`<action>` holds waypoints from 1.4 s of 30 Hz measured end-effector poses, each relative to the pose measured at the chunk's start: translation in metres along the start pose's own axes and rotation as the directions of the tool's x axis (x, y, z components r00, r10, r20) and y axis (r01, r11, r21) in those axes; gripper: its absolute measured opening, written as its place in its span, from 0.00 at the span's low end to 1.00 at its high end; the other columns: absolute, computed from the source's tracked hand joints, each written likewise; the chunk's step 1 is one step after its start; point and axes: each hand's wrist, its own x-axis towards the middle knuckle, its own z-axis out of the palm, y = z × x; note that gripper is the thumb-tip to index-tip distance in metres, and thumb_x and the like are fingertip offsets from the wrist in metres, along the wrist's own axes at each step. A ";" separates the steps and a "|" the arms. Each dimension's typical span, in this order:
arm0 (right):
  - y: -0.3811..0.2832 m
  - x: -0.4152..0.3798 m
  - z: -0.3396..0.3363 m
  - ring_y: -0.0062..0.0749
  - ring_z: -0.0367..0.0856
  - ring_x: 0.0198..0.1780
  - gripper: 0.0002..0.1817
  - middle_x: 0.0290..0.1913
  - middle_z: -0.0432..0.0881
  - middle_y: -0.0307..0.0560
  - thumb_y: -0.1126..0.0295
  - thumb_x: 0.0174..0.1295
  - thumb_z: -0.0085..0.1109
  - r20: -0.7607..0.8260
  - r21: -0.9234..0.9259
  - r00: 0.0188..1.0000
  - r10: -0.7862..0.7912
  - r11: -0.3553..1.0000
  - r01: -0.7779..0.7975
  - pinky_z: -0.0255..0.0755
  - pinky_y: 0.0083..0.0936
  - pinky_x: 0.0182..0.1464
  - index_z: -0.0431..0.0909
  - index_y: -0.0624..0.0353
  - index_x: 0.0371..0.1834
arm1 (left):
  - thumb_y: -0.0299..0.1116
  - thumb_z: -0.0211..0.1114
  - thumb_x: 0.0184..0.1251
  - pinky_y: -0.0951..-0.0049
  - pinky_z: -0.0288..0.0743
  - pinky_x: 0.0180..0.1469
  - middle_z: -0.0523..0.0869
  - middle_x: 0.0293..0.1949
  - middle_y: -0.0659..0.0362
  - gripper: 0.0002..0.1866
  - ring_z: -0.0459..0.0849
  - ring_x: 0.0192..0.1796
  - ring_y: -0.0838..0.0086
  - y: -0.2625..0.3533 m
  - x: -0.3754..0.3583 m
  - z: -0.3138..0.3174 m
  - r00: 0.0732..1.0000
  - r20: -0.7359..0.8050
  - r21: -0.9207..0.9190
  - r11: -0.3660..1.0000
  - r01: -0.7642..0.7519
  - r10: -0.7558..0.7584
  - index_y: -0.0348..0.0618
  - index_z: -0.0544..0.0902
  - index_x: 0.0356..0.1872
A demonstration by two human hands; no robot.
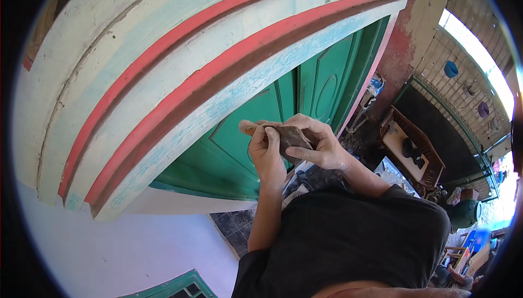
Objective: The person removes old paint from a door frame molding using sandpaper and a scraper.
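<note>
My left hand (pixel 265 153) and my right hand (pixel 321 143) are together in front of my chest, both gripping a small folded piece of brown sandpaper (pixel 293 137). The left thumb and fingers pinch its left end. The right fingers curl over its top and right side. Behind the hands is a green panelled door (pixel 321 88). A cream arched door frame with red and pale blue bands (pixel 207 69) curves just to the left of my hands.
A white wall (pixel 136 249) lies below the arch. A dark tiled floor (pixel 237 232) runs beside my black shirt. A wooden bench (pixel 417 151) stands at the right, with a fence, hanging pots and clutter beyond it.
</note>
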 end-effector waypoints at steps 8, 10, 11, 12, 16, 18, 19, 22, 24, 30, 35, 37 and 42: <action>-0.012 0.002 -0.003 0.39 0.82 0.58 0.20 0.58 0.78 0.52 0.85 0.68 0.62 0.036 -0.467 0.979 -0.199 0.863 0.192 0.76 0.30 0.58 0.80 0.61 0.62 | 0.32 0.64 0.80 0.75 0.73 0.56 0.77 0.48 0.64 0.10 0.76 0.48 0.81 -0.011 0.007 -0.002 0.991 0.113 -0.076 0.993 0.085 -0.076 0.39 0.83 0.54; -0.009 0.002 -0.007 0.37 0.82 0.58 0.17 0.59 0.79 0.54 0.84 0.70 0.59 0.045 -0.460 0.981 -0.189 0.868 0.188 0.76 0.29 0.58 0.81 0.63 0.60 | 0.26 0.69 0.75 0.77 0.73 0.55 0.77 0.50 0.64 0.08 0.76 0.49 0.81 -0.014 0.010 -0.005 0.993 0.117 -0.132 0.991 0.027 -0.011 0.39 0.86 0.50; -0.007 0.000 -0.009 0.37 0.82 0.58 0.17 0.59 0.79 0.54 0.84 0.70 0.59 0.039 -0.464 0.981 -0.190 0.866 0.186 0.76 0.29 0.58 0.81 0.63 0.60 | 0.27 0.68 0.75 0.73 0.72 0.58 0.73 0.51 0.64 0.06 0.74 0.53 0.79 -0.019 0.012 -0.015 0.977 0.209 -0.066 0.997 -0.030 0.043 0.39 0.86 0.49; -0.005 -0.002 -0.010 0.32 0.82 0.56 0.16 0.58 0.80 0.52 0.82 0.72 0.58 0.010 -0.371 0.995 -0.097 0.924 0.093 0.76 0.27 0.55 0.79 0.63 0.61 | 0.27 0.68 0.76 0.68 0.70 0.61 0.69 0.51 0.64 0.05 0.71 0.57 0.76 -0.021 0.015 -0.022 0.949 0.303 -0.008 0.995 -0.095 0.093 0.39 0.86 0.47; -0.011 -0.011 -0.017 0.19 0.77 0.50 0.15 0.55 0.82 0.45 0.78 0.77 0.54 0.043 -0.040 0.960 0.277 0.960 -0.276 0.72 0.21 0.47 0.74 0.62 0.65 | 0.21 0.68 0.72 0.66 0.68 0.61 0.68 0.50 0.64 0.02 0.68 0.60 0.74 -0.022 0.020 -0.030 0.960 0.279 0.100 0.995 -0.007 -0.021 0.38 0.87 0.38; 0.000 -0.013 -0.023 0.17 0.75 0.48 0.17 0.55 0.82 0.43 0.77 0.78 0.54 0.060 0.014 0.959 0.276 0.961 -0.277 0.70 0.21 0.45 0.72 0.61 0.67 | 0.22 0.66 0.74 0.64 0.69 0.60 0.68 0.50 0.65 0.05 0.69 0.59 0.73 -0.021 0.018 -0.028 0.963 0.271 0.078 0.997 -0.017 -0.004 0.37 0.86 0.34; 0.005 -0.014 -0.025 0.15 0.74 0.46 0.18 0.55 0.82 0.41 0.77 0.79 0.54 0.088 0.075 0.956 0.281 0.955 -0.288 0.68 0.20 0.44 0.70 0.60 0.69 | 0.22 0.66 0.74 0.64 0.69 0.60 0.68 0.50 0.65 0.05 0.69 0.59 0.73 -0.026 0.018 -0.029 0.960 0.282 0.074 0.997 -0.019 -0.003 0.37 0.86 0.34; 0.004 -0.013 -0.027 0.20 0.78 0.54 0.15 0.57 0.83 0.43 0.76 0.78 0.57 0.027 0.086 0.958 0.284 0.955 -0.285 0.73 0.21 0.54 0.76 0.61 0.64 | 0.23 0.65 0.76 0.64 0.68 0.60 0.67 0.49 0.64 0.08 0.70 0.57 0.73 -0.038 0.017 -0.035 0.967 0.252 0.023 0.999 -0.034 0.027 0.37 0.84 0.33; -0.004 -0.007 -0.032 0.23 0.80 0.57 0.14 0.58 0.83 0.44 0.76 0.77 0.58 -0.003 0.039 0.954 0.301 0.953 -0.300 0.74 0.21 0.58 0.78 0.61 0.63 | 0.24 0.62 0.79 0.65 0.67 0.62 0.66 0.49 0.64 0.10 0.69 0.57 0.73 -0.037 0.018 -0.038 0.992 0.084 0.055 0.995 0.089 -0.093 0.36 0.83 0.32; -0.081 0.057 -0.084 0.29 0.85 0.46 0.15 0.54 0.89 0.43 0.74 0.67 0.70 -0.352 -0.765 0.879 -0.321 0.641 -0.072 0.77 0.27 0.49 0.88 0.53 0.57 | 0.22 0.60 0.77 0.69 0.65 0.59 0.61 0.41 0.63 0.12 0.67 0.54 0.73 -0.021 0.015 -0.038 0.968 0.248 0.332 0.941 -0.066 -0.019 0.33 0.89 0.33; -0.101 0.124 -0.147 0.45 0.85 0.46 0.14 0.41 0.92 0.45 0.60 0.66 0.71 -0.001 -0.997 0.784 -0.621 -0.061 -0.050 0.75 0.38 0.57 0.91 0.56 0.48 | 0.19 0.67 0.68 0.69 0.66 0.53 0.61 0.41 0.63 0.05 0.65 0.47 0.71 -0.029 0.006 -0.031 0.922 0.382 0.373 0.904 -0.210 0.057 0.35 0.90 0.34; -0.089 0.138 -0.160 0.45 0.85 0.51 0.13 0.44 0.92 0.47 0.60 0.67 0.70 -0.028 -0.989 0.808 -0.588 -0.099 -0.106 0.75 0.39 0.61 0.92 0.57 0.45 | 0.19 0.69 0.66 0.71 0.65 0.54 0.61 0.40 0.62 0.03 0.66 0.47 0.72 -0.029 -0.001 -0.029 0.941 0.324 0.338 0.941 -0.020 -0.096 0.36 0.90 0.35; -0.081 0.139 -0.176 0.46 0.83 0.61 0.15 0.52 0.91 0.51 0.60 0.66 0.71 -0.007 -0.986 0.886 -0.464 -0.146 -0.084 0.74 0.39 0.67 0.92 0.59 0.46 | 0.21 0.72 0.65 0.74 0.64 0.44 0.60 0.38 0.63 0.01 0.67 0.43 0.74 -0.033 -0.005 -0.033 0.930 0.364 0.403 0.909 -0.110 -0.049 0.37 0.90 0.34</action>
